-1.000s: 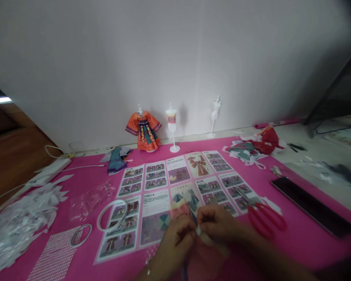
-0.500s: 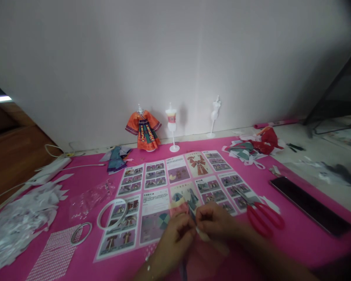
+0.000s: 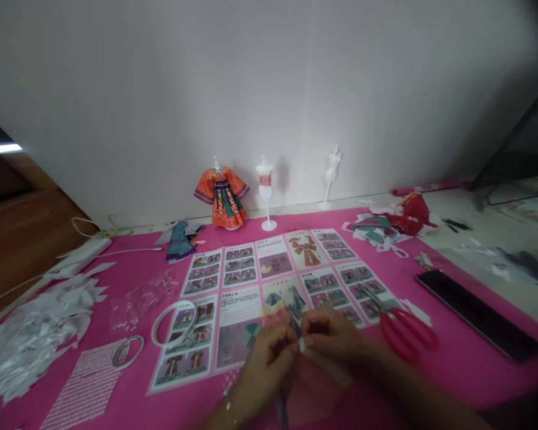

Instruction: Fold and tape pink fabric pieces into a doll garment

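My left hand [image 3: 273, 352] is closed in a pinch on a thin, sheer pinkish fabric piece [image 3: 316, 388], low in the middle of the view. Right beside it, my right hand [image 3: 329, 334] pinches the same piece along a pale edge, with the fingertips of both hands nearly meeting. A dark strip hangs below my left hand, and a peach-and-yellow part [image 3: 274, 313] shows just beyond the fingers. Under and behind the hands lies a printed instruction sheet [image 3: 238, 303] with small pictures of doll clothes. Exactly what sits between the fingertips is too blurred to make out.
Red-handled scissors [image 3: 406, 334] and a dark phone-like slab [image 3: 477, 313] lie to the right. Tape rolls [image 3: 155, 328] and white scraps [image 3: 36, 334] are at left. Along the wall stand a mannequin in an orange robe [image 3: 224, 197], a banded one [image 3: 265, 179] and a bare one [image 3: 333, 167].
The whole view has shifted very slightly. Both hands keep their pinch on the fabric, with only a small movement of the fingers and of the pale edge.
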### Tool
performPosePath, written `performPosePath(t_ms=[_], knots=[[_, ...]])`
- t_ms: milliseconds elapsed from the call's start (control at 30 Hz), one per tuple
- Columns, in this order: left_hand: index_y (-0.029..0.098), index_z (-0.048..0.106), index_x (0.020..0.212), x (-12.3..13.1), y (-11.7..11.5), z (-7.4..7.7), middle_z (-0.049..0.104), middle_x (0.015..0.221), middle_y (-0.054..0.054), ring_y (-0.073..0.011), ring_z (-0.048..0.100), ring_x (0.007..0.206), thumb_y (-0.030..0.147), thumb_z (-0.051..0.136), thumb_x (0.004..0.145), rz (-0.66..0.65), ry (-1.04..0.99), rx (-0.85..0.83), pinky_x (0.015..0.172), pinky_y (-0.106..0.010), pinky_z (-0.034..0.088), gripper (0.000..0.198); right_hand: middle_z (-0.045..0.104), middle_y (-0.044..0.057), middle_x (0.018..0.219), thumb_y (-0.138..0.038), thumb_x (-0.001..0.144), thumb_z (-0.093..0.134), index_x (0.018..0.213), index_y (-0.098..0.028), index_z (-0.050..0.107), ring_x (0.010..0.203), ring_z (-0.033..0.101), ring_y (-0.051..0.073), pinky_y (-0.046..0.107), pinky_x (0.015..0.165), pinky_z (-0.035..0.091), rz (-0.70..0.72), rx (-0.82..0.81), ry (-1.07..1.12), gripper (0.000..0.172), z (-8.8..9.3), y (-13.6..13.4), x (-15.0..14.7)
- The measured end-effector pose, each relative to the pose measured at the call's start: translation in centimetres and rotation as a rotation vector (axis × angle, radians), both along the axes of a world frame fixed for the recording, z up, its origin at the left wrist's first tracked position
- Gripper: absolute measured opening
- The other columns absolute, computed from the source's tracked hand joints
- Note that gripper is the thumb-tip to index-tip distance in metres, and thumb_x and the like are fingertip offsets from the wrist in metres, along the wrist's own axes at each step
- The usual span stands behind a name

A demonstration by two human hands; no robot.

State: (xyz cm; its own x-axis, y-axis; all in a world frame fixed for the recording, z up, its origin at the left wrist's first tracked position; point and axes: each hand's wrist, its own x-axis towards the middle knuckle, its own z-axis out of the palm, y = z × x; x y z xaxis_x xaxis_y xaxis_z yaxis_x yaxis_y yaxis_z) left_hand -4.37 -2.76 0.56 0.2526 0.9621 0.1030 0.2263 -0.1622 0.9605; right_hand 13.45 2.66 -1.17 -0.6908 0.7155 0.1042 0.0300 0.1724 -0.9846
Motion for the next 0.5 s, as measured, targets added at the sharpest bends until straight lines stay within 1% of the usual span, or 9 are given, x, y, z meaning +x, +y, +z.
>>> performPosePath(t_ms=[100, 200, 333, 500], knots=[[0.018, 0.047, 0.061, 0.00, -0.01, 0.02, 0.045, 0.062, 0.002, -0.0144, 0.044, 0.064, 0.025, 0.050, 0.079, 0.002, 0.011, -0.002, 0.061, -0.025, 0.033, 0.019, 0.047, -0.004, 0.058, -0.036, 0.076, 0.064, 0.065, -0.016, 0.055, 0.052, 0.041, 0.009, 0.020, 0.048, 0.030, -0.045, 0.042, -0.010, 0.024, -0.12, -0.08, -0.14], [0.017, 0.053, 0.066, 0.01, -0.11, -0.09, 0.051, 0.067, 0.000, -0.0158, 0.048, 0.067, 0.027, 0.053, 0.080, 0.014, 0.006, -0.049, 0.062, -0.025, 0.036, 0.017, 0.047, -0.004, 0.058, -0.033, 0.077, 0.062, 0.064, -0.017, 0.053, 0.053, 0.041, 0.009, 0.020, 0.048, 0.030, -0.094, 0.092, -0.015, 0.022, -0.14, -0.10, -0.20], [0.016, 0.056, 0.070, 0.09, -0.16, -0.46, 0.053, 0.069, 0.000, -0.0150, 0.049, 0.067, 0.029, 0.058, 0.081, 0.019, -0.069, -0.099, 0.061, -0.024, 0.037, 0.017, 0.049, -0.003, 0.057, -0.033, 0.078, 0.061, 0.064, -0.017, 0.053, 0.053, 0.043, 0.009, 0.020, 0.049, 0.032, -0.134, 0.185, 0.003, 0.023, 0.12, -0.14, -0.17], [0.017, 0.053, 0.068, 0.21, -0.05, -0.64, 0.051, 0.067, 0.001, -0.0133, 0.046, 0.065, 0.027, 0.059, 0.080, 0.009, -0.212, -0.131, 0.059, -0.022, 0.036, 0.017, 0.048, -0.004, 0.053, -0.040, 0.079, 0.062, 0.063, -0.018, 0.053, 0.047, 0.041, 0.008, 0.020, 0.045, 0.030, -0.134, 0.168, 0.028, 0.029, 0.17, -0.24, -0.25]])
